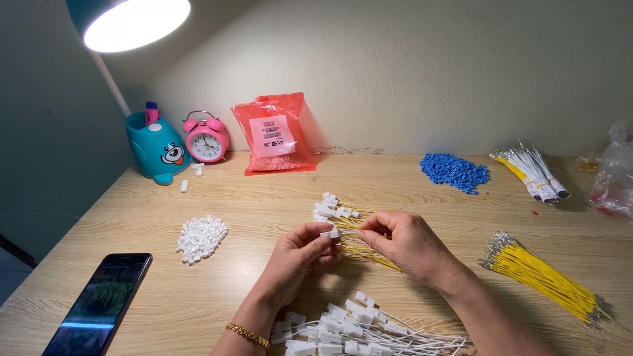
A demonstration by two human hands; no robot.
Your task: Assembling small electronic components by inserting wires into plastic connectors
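Note:
My left hand [300, 254] pinches a small white plastic connector [330, 233] between thumb and fingers. My right hand [402, 244] is closed on a thin yellow wire [359, 231] that meets the connector. Just beyond both hands lies a pile of yellow wires with white connectors fitted [336, 211]. Near the table's front edge, under my wrists, lies a heap of white wires with white connectors [356, 329]. A gold bracelet is on my left wrist.
On the wooden table: loose white connectors [201, 237], a phone [99, 306], a bundle of yellow wires [541, 273], blue connectors [455, 171], white and yellow wires [531, 171], a red bag [273, 135], a pink alarm clock [206, 140], a teal lamp base [155, 151], a clear bag [613, 175].

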